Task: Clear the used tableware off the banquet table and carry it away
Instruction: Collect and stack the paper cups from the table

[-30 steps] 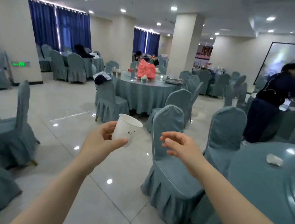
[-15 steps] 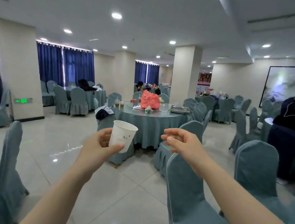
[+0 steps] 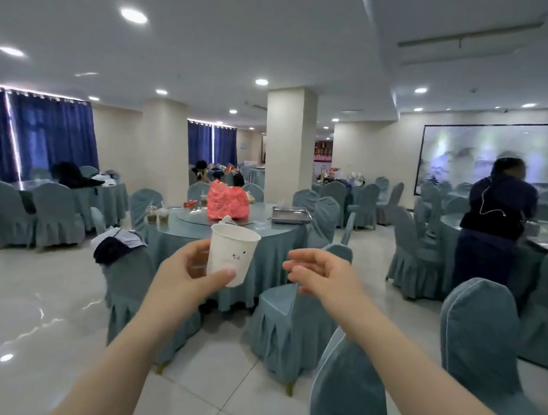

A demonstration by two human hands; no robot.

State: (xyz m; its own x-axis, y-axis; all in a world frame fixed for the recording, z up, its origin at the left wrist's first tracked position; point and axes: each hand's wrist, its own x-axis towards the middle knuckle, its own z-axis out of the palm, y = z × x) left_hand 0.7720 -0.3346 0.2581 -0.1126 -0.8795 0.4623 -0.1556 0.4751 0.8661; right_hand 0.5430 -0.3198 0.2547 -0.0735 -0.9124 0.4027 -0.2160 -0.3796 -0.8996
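Observation:
My left hand (image 3: 185, 275) grips a white paper cup (image 3: 231, 254) held upright in front of me, thumb across its lower front. My right hand (image 3: 323, 273) hovers just right of the cup with loosely curled fingers and holds nothing. Ahead stands a round banquet table (image 3: 262, 237) with a teal cloth. On it lie a red plastic bag (image 3: 226, 203), a metal tray (image 3: 290, 214) and two drink cups (image 3: 157, 217).
Teal-covered chairs (image 3: 289, 323) ring the table and one chair back (image 3: 345, 399) is close at my lower right. A person in dark clothes (image 3: 494, 227) bends over another table at the right. A pillar (image 3: 288, 147) stands behind. Glossy tiled floor opens to the left.
The view has risen and moved towards the table with the red bag, which now looks larger. Both hands keep the same pose, cup still in the left.

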